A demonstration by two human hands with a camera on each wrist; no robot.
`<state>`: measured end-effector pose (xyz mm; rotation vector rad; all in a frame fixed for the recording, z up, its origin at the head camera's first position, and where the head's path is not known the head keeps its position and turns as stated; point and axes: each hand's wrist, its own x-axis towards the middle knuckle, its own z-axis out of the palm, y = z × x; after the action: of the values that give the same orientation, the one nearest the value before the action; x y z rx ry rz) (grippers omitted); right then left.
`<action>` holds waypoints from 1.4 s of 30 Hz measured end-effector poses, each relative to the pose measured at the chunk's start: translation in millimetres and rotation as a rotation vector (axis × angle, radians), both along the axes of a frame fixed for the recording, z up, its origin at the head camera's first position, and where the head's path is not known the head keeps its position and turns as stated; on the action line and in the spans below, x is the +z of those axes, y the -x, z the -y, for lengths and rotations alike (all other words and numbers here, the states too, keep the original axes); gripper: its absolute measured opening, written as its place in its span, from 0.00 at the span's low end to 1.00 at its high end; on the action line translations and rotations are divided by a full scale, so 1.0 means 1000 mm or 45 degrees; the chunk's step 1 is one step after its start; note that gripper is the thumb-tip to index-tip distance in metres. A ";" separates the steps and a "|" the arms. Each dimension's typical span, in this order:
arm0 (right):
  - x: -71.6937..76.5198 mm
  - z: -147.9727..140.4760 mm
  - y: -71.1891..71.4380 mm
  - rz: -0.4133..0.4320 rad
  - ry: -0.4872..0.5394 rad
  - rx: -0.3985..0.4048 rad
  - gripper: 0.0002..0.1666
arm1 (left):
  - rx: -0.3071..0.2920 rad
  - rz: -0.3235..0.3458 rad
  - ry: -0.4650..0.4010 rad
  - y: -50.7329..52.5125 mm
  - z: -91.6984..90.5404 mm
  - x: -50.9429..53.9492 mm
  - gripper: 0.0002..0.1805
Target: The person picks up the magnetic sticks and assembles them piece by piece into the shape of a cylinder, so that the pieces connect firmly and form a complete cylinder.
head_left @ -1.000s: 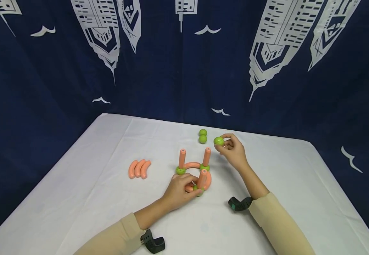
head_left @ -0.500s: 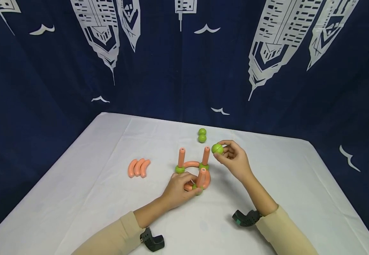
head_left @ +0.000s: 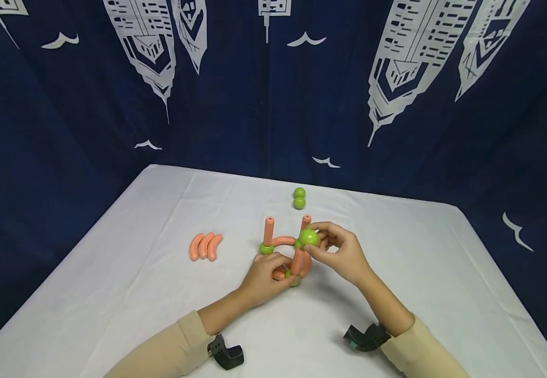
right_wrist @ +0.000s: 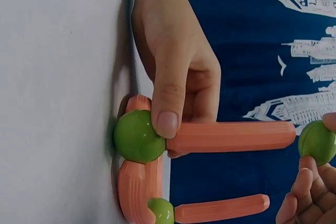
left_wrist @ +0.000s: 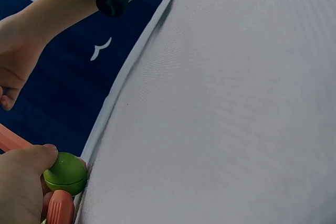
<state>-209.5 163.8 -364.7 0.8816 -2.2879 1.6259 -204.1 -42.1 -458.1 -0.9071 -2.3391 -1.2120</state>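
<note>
A frame of orange rods and green balls stands on the white table, with curved rods lying flat and three straight rods upright. My left hand [head_left: 265,278] holds it at the near corner, thumb and fingers around a green corner ball [right_wrist: 139,136] and the foot of the near upright rod [right_wrist: 231,137]. My right hand [head_left: 346,257] pinches a loose green ball [head_left: 308,237] between thumb and fingertips. That ball is at the free top end of the near rod, with a slight gap seen in the right wrist view. In the head view it partly hides the far right upright rod [head_left: 306,222].
Three curved orange pieces [head_left: 205,247] lie side by side on the left of the table. Two green balls [head_left: 299,198] sit together near the back edge. A dark blue curtain [head_left: 235,115] hangs behind the table. Black cameras [head_left: 226,352] are on both wrists.
My right hand has brought the green ball left and toward me, from beside the far right rod to the near rod's top. The left hand keeps its hold in place.
</note>
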 end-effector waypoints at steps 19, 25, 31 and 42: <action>-0.004 0.011 -0.008 -0.046 -0.006 0.020 0.21 | 0.004 -0.022 0.000 0.001 0.000 -0.003 0.13; -0.007 0.013 -0.009 -0.052 -0.001 0.036 0.21 | -0.008 -0.062 0.006 0.002 0.001 -0.004 0.13; -0.012 0.010 -0.002 -0.101 0.171 0.023 0.11 | -0.004 -0.070 0.015 0.001 0.000 -0.002 0.13; -0.052 0.000 0.033 0.296 -0.029 -0.427 0.13 | 0.000 -0.037 0.021 0.000 0.001 -0.001 0.13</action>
<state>-242.3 163.6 -417.2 0.2987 -2.4440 1.6215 -203.8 -42.9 -458.6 -0.9235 -2.3298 -1.1732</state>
